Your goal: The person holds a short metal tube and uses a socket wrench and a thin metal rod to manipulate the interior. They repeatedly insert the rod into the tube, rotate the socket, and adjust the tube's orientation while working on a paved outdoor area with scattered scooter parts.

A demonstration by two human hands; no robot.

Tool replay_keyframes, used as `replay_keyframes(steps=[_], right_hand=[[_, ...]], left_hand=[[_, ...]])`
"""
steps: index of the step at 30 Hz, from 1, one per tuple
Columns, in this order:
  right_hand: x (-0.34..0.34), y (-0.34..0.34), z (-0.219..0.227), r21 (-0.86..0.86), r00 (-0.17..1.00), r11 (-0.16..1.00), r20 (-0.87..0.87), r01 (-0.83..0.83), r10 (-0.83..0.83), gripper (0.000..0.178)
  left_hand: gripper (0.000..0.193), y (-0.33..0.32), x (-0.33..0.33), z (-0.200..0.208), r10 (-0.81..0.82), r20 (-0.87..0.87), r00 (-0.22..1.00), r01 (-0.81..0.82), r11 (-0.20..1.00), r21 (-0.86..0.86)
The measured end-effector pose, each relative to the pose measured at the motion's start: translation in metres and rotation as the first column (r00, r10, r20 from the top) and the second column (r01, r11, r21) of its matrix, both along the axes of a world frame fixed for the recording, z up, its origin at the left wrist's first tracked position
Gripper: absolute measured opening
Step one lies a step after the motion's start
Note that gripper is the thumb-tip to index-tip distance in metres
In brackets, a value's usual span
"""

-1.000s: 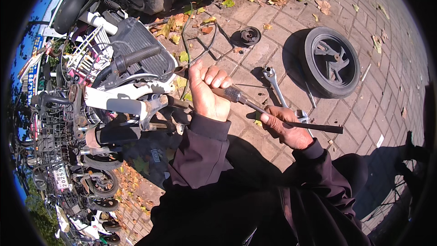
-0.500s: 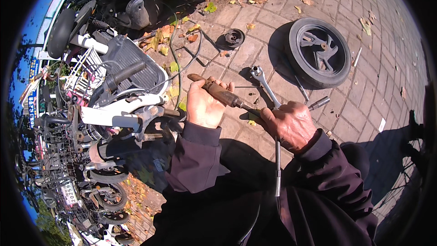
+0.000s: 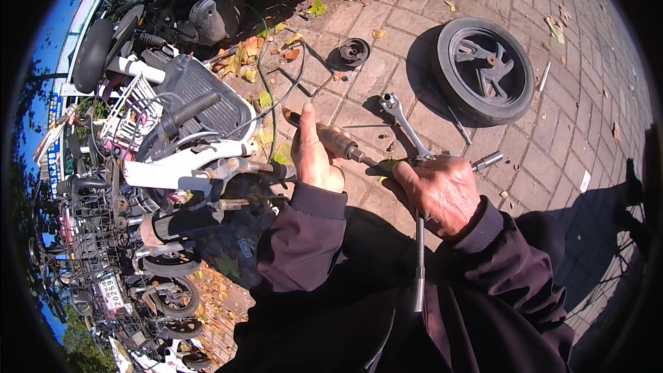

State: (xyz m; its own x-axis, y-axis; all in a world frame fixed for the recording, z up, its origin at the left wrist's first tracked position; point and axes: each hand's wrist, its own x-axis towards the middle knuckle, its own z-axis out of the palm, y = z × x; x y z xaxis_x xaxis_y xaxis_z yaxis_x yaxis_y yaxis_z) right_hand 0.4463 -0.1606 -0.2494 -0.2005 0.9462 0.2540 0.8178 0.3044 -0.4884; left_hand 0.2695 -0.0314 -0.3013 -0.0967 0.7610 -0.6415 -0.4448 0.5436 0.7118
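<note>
Over sunlit paving (image 3: 587, 107), a person in a dark jacket holds two tools before the body. The left hand (image 3: 319, 159) is loosely curled at a brown-handled tool (image 3: 338, 144), thumb upright across it; how firmly it presses cannot be told, as most fingers are hidden. The tool slants between both hands, which probably keeps its long shaft steady. The right hand (image 3: 445, 193) is closed in a fist round that shaft and also a socket wrench (image 3: 420, 255); one arm of the wrench points toward the jacket, while another socket end juts beyond the knuckles. Sharing one fist likely spares the left for the handle alone.

Just beyond, a chrome spanner (image 3: 405, 123) and a thin rod (image 3: 459, 124) lie within easy reach, seemingly laid there for convenience. Near the rod, a wheel (image 3: 489, 62) rests on its side, perhaps so that it cannot roll; a small round part (image 3: 354, 52) sits apart, left of it
</note>
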Motion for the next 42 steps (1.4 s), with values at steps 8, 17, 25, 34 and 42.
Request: replay_keyframes(steps=[8,17,25,34,42], right_hand=[[-0.002,-0.004,0.002,-0.109,0.993,0.994,-0.116,0.005,-0.018,0.024],[0.005,-0.002,0.0,-0.084,0.996,0.994,-0.032,0.076,-0.079,0.02],[-0.006,-0.003,-0.005,-0.006,0.998,1.0,0.055,0.011,-0.011,0.016],[-0.004,-0.005,-0.002,-0.084,0.999,0.996,0.036,0.018,-0.015,0.016],[0.005,-0.004,0.0,-0.14,0.995,0.99,-0.096,0.02,-0.034,0.019]], left_hand=[[0.029,-0.006,-0.007,-0.006,-0.077,0.378,0.923,0.078,0.997,0.012],[0.038,-0.009,-0.001,0.001,-0.24,0.245,0.939,0.214,0.968,0.13],[0.042,-0.007,0.005,-0.012,-0.035,0.052,0.998,0.04,0.993,-0.109],[0.04,0.007,-0.018,-0.026,-0.062,0.424,0.903,0.132,0.982,-0.137],[0.043,0.007,-0.017,-0.02,-0.057,0.542,0.839,0.171,0.972,-0.162]])
